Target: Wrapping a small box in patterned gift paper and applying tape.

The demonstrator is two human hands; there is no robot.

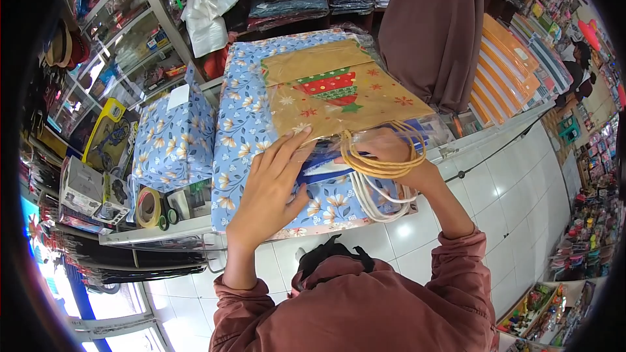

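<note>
A plastic-wrapped kraft paper gift bag (352,88), printed with a red and green Christmas motif, lies on blue floral wrapping paper (239,122). My left hand (274,181) rests its fingertips on the bag's near edge, thumb spread apart. Yellow cord handles (386,168) hang over my right hand (384,146), which reaches in at the bag's near right. Cord and clear plastic partly cover its fingers, so its grip is unclear. Beneath show a blue bag (323,171) with a white edge and white cord handles (374,203).
To the left stand a box wrapped in blue floral paper (171,142), a roll of tape (148,207), scissors (168,217) and a boxed toy (105,137). Brown cloth (430,34) hangs at the back right beside orange-striped packs (503,73). A glass cabinet (132,29) stands behind left.
</note>
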